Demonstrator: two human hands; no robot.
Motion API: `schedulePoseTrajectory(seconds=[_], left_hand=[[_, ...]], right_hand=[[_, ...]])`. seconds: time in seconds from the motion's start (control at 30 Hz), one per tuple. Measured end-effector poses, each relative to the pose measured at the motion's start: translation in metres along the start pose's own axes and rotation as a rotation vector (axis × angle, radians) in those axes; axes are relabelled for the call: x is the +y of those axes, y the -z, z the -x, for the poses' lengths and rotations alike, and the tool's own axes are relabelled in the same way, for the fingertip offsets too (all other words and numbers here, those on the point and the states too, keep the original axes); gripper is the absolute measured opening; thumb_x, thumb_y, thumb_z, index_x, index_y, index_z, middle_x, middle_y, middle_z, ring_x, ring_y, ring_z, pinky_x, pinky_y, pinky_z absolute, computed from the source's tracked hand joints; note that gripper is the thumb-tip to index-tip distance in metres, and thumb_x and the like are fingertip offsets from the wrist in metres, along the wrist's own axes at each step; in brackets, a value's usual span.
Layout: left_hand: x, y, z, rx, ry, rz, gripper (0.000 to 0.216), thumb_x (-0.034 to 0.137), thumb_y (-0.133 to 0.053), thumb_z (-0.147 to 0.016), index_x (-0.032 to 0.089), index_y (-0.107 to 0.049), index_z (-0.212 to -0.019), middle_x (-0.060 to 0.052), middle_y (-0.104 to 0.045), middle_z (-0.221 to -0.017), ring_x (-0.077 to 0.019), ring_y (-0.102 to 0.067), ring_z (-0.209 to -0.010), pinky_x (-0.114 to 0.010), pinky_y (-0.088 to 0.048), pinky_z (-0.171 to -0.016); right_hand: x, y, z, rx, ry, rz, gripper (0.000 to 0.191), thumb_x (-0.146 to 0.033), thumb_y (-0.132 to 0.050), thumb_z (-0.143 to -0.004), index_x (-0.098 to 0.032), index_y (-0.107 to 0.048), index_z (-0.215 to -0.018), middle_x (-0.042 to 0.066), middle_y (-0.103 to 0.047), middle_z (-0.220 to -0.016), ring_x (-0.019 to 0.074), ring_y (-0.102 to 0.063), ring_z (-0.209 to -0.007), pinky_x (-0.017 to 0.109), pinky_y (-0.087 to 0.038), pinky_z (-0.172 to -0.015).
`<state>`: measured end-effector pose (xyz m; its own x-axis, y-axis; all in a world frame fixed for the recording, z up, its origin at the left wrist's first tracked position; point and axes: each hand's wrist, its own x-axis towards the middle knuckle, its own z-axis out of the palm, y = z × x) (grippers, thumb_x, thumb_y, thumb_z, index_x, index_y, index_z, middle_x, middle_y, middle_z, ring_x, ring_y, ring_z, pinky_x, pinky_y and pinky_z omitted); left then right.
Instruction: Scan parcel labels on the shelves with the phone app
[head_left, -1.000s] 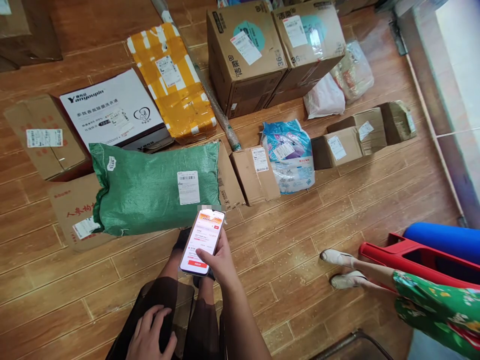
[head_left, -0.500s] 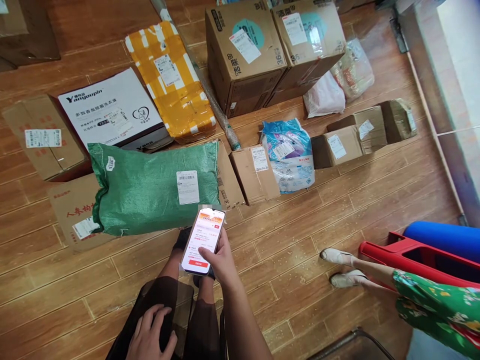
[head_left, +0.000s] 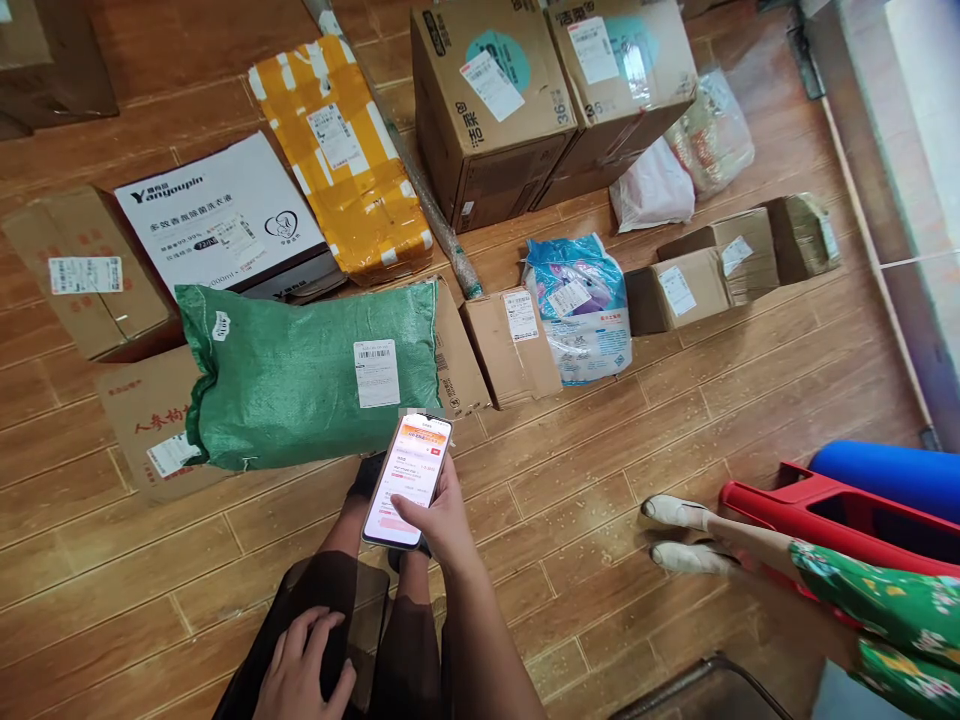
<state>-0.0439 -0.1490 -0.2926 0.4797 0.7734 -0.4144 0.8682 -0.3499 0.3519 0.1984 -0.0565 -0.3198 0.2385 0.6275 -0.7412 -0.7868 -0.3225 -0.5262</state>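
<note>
A lit smartphone rests in my right hand, its screen facing up and the thumb lying over the lower part of the display. Several lines of text and an orange banner show on it. My left hand lies on my thigh with its fingers apart, holding nothing. Just beyond the phone is a stuffed green woven sack with a white label, lying over a flat cardboard carton.
Parcels stand on the wood floor: a yellow-taped box, a white carton, two large cartons, a blue-and-white bag. At right, another person's legs are beside a red plastic stool and a blue cylinder.
The red button at the bottom of the phone screen has turned pale pink, and my right thumb has shifted slightly left. The other person's lower leg and green clothing have moved.
</note>
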Motion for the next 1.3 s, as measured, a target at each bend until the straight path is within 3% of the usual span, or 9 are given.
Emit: schedulePoseTrajectory(seconds=[0.3,0.47,0.63,0.83,1.1,1.3], left_hand=[[0.001,-0.001,0.001,-0.03,0.038,0.028,0.031,0.029,-0.046,-0.083,0.018,-0.069,-0.1,-0.011,-0.07,-0.099,-0.0258,-0.07,-0.089,-0.04,-0.062,-0.073],[-0.002,-0.003,0.001,-0.021,0.041,0.036,0.032,0.031,-0.046,-0.083,0.018,-0.069,-0.1,-0.011,-0.07,-0.099,-0.0261,-0.07,-0.088,-0.041,-0.063,-0.072],[-0.003,-0.002,0.001,-0.024,0.057,0.04,0.031,0.03,-0.046,-0.082,0.019,-0.069,-0.1,-0.011,-0.07,-0.099,-0.0254,-0.07,-0.089,-0.04,-0.062,-0.073],[-0.001,0.001,0.0,-0.021,0.042,0.04,0.031,0.03,-0.046,-0.083,0.018,-0.068,-0.101,-0.012,-0.068,-0.099,-0.0255,-0.07,-0.089,-0.04,-0.062,-0.072],[-0.004,-0.001,0.002,-0.077,0.108,0.077,0.033,0.032,-0.045,-0.083,0.018,-0.068,-0.102,-0.012,-0.068,-0.101,-0.0272,-0.069,-0.092,-0.044,-0.062,-0.076],[-0.007,-0.004,0.004,-0.169,0.223,0.151,0.036,0.034,-0.046,-0.082,0.019,-0.069,-0.104,-0.012,-0.068,-0.106,-0.0273,-0.067,-0.1,-0.045,-0.059,-0.086]], right_hand=[[0.001,-0.001,-0.001,0.052,-0.002,-0.054,0.053,-0.015,-0.082,-0.054,-0.025,-0.06,-0.101,-0.002,-0.077,-0.096,0.0196,-0.071,-0.087,0.028,-0.056,-0.074],[0.003,-0.006,-0.005,0.125,-0.033,-0.145,0.042,-0.045,-0.076,-0.067,-0.024,-0.064,-0.102,-0.001,-0.078,-0.094,0.0215,-0.072,-0.083,0.031,-0.057,-0.073],[0.003,-0.012,-0.007,0.175,-0.056,-0.195,0.047,-0.056,-0.079,-0.063,-0.024,-0.069,-0.096,-0.002,-0.078,-0.088,0.0196,-0.071,-0.076,0.029,-0.056,-0.07],[0.004,-0.015,-0.007,0.219,-0.05,-0.221,0.039,-0.054,-0.079,-0.06,-0.025,-0.072,-0.085,-0.006,-0.077,-0.082,0.0128,-0.068,-0.077,0.02,-0.052,-0.069],[0.003,-0.015,-0.005,0.197,-0.06,-0.202,0.032,-0.043,-0.07,-0.061,-0.025,-0.07,-0.087,-0.005,-0.077,-0.087,0.0182,-0.068,-0.082,0.026,-0.052,-0.075],[0.002,-0.017,-0.004,0.194,-0.081,-0.176,0.035,-0.029,-0.064,-0.057,-0.024,-0.068,-0.092,-0.004,-0.076,-0.082,0.0205,-0.068,-0.077,0.029,-0.051,-0.07]])
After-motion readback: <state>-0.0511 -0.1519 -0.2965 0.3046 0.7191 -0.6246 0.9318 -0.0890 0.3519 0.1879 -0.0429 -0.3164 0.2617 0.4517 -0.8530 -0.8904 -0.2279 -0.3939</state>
